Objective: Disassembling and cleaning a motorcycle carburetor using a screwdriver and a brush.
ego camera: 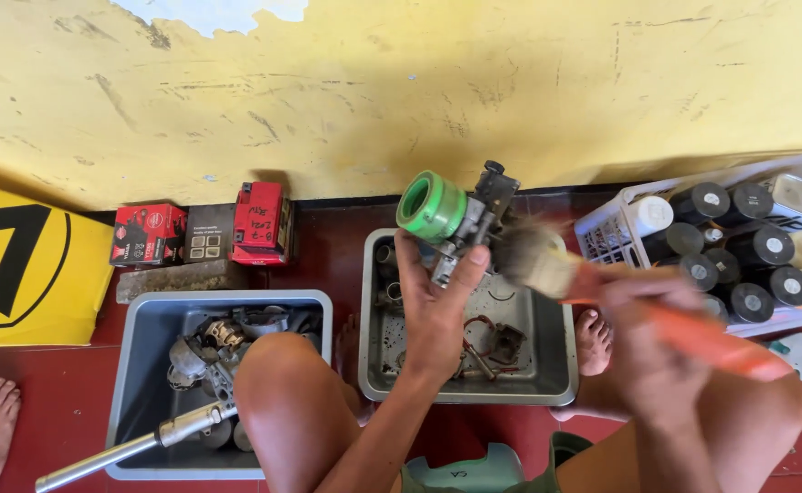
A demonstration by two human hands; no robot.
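The left hand (pixel 433 306) holds a small metal carburettor (pixel 460 219) with a green-rimmed mouth above the steel tray (pixel 547 388), its fingers clamped around the body. The right hand (pixel 652 351), blurred, has its fingers closed on the orange handle of a paintbrush (pixel 547 265) whose bristles touch the carburettor's side. Judging by the wet tray floor and the loose small parts lying in it, cleaning seems under way, with those parts left to do. Left of the tray stands a grey tub (pixel 136 365) of other engine parts and a chrome tube; right of it, a white crate (pixel 602 228) of capped cans. Everything sits on a red tiled floor (pixel 54 420) against a scuffed yellow wall (pixel 401 82).
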